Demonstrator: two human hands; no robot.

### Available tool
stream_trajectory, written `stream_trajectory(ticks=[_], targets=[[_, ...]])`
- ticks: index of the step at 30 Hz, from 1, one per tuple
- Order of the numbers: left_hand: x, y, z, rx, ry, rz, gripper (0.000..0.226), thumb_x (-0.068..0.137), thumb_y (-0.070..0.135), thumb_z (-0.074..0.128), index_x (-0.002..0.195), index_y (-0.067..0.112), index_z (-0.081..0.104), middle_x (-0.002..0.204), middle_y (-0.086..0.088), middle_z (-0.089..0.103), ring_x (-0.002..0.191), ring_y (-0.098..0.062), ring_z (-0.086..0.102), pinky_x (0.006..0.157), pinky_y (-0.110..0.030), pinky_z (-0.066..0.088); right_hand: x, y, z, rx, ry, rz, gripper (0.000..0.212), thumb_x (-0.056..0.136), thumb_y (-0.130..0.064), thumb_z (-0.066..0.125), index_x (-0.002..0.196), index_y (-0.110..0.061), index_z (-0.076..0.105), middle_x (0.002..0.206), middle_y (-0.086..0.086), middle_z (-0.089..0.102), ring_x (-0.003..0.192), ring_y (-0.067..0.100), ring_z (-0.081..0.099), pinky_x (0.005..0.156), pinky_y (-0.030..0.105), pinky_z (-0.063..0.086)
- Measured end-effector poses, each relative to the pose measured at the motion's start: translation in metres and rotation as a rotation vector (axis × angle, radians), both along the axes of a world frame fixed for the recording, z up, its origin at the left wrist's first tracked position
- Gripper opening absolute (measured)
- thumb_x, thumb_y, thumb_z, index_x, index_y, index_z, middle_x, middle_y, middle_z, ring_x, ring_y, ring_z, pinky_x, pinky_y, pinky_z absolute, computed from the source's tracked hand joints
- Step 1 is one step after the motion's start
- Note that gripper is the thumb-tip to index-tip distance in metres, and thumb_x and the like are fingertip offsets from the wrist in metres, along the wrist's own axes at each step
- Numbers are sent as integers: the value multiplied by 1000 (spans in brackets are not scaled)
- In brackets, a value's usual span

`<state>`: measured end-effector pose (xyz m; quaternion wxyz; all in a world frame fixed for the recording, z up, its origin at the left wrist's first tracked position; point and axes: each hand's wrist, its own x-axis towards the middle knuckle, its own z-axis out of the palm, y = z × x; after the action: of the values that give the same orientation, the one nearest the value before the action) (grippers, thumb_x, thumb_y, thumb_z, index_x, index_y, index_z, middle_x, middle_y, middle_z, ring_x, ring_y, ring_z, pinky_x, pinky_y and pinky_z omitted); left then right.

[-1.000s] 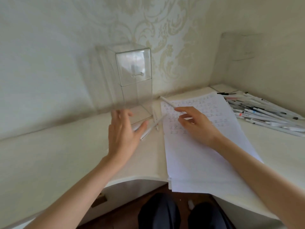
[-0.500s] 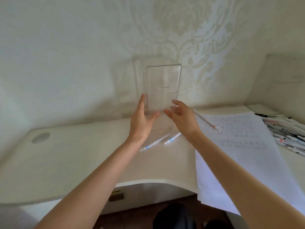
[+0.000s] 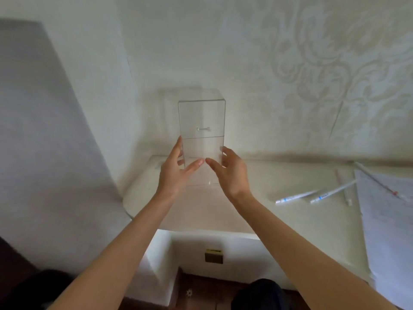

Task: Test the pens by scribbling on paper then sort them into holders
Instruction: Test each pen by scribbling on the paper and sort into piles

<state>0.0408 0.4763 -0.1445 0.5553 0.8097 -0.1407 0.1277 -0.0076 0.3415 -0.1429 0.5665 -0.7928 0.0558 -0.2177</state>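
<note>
A tall clear acrylic holder [image 3: 201,121] with a small handle on its upper front stands upright near the desk's left end, against the wall. My left hand [image 3: 173,175] grips its lower left side and my right hand [image 3: 233,175] grips its lower right side, thumbs almost meeting in front. Two white pens with blue bands [image 3: 297,196] [image 3: 333,191] lie loose on the desk to the right, apart from both hands. A red-tipped pen [image 3: 380,183] rests on the sheet of paper [image 3: 393,231] at the far right.
The cream desk [image 3: 201,211] has a rounded left end beside a grey wall panel [image 3: 44,153]. Patterned wallpaper runs behind the holder. Below the desk edge sits a small brass fitting [image 3: 213,257], and my dark-clothed knee [image 3: 257,294] shows at the bottom.
Both hands have closed on the holder and it now stands farther left along the desk. The pens and paper have slid to the right edge of view.
</note>
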Motion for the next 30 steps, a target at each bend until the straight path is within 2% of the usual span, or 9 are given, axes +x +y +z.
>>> stream_trajectory(ticks=[4, 6, 8, 11, 14, 16, 20, 25, 30], targets=[[14, 21, -7, -21, 19, -37, 77, 72, 38, 76, 138, 28, 39, 127, 0, 58, 109, -19, 59, 97, -41, 47, 15, 22, -9, 28, 14, -10, 59, 83, -42, 67, 133, -18, 50, 115, 5, 66, 110, 18, 60, 97, 39, 47], [20, 25, -7, -26, 49, -62, 77, 68, 44, 75, 136, 31, 41, 122, 4, 60, 108, -17, 60, 96, -42, 47, 17, 27, -7, 57, 20, -31, 57, 84, -37, 68, 134, -17, 50, 117, 6, 64, 113, 18, 58, 99, 37, 46], [21, 22, -7, -21, 61, -57, 83, 67, 47, 73, 139, 32, 35, 130, 4, 54, 118, -16, 53, 102, -41, 42, 15, 27, -3, 61, 36, -20, 56, 85, -33, 68, 135, -17, 48, 125, 9, 61, 117, 18, 55, 101, 36, 45], [2, 10, -8, 16, -94, 170, 86, 78, 35, 72, 145, 19, 22, 148, -7, 27, 138, -18, 25, 113, -36, 24, 7, 7, 8, -28, 78, -9, 52, 89, -27, 64, 136, -14, 46, 135, 7, 53, 124, 18, 49, 103, 31, 41], [-35, -20, -6, -2, -405, 245, 61, 80, 20, 69, 130, 7, 39, 138, -18, 30, 132, -25, 28, 108, -30, 27, -14, -42, 16, -216, 60, -129, 41, 92, -19, 59, 132, -14, 49, 133, 3, 53, 118, 18, 51, 91, 19, 37], [-47, -50, -8, -7, -456, 285, 54, 77, 21, 65, 123, 2, 44, 137, -23, 30, 130, -31, 29, 108, -31, 25, -33, -84, 17, -291, 65, -255, 34, 92, -13, 57, 126, -13, 54, 128, 4, 55, 114, 19, 53, 86, 19, 36], [-50, -100, -10, 2, -409, 413, 57, 76, 21, 65, 127, 6, 43, 146, -21, 22, 128, -30, 27, 109, -42, 21, -80, -160, 10, -259, 104, -456, 27, 91, -7, 55, 117, -10, 58, 122, 6, 60, 110, 20, 55, 83, 21, 38], [-35, -105, -10, -17, -411, 419, 48, 86, 5, 59, 130, 14, 43, 149, -20, 11, 138, -35, 19, 106, -33, 27, -111, -198, -6, -188, 98, -519, 21, 92, -9, 54, 113, -12, 59, 118, 2, 59, 107, 16, 55, 80, 21, 36], [-12, -83, -10, -7, -434, 387, 47, 87, -7, 51, 122, 22, 44, 143, -16, 24, 132, -30, 36, 99, -38, 41, -72, -153, -10, -215, 63, -337, 22, 92, -11, 56, 114, -11, 58, 120, 0, 57, 99, 9, 53, 72, 11, 38]])
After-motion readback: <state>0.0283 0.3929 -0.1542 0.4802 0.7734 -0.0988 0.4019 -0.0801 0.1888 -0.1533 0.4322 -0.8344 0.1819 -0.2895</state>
